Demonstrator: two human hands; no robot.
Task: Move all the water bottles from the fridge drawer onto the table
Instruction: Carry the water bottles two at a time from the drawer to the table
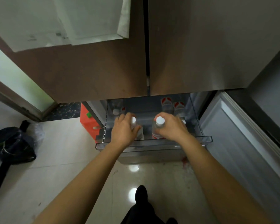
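Two water bottles are being gripped at once inside the pulled-out fridge drawer (153, 139). The left hand (124, 128) is being wrapped around the neck of the left bottle (133, 121), with the fingers curled over most of its white cap. The right hand (170, 126) is being closed around the shoulder of the right bottle (159, 125), whose cap is being left exposed. Further bottles are being kept at the back of the drawer: two with red labels (172, 105) on the right and one (116, 111) at the far left. No worktop is being shown in this view.

Several risks are being presented. Both grips are being taken high and one-handed, so a chilled, possibly damp bottle is likely to slip during lifting. The clear front lip of the drawer is liable to be struck by a bottle base if the lift is too shallow. A dropped bottle is likely to roll across the glossy tiled floor (63, 159).
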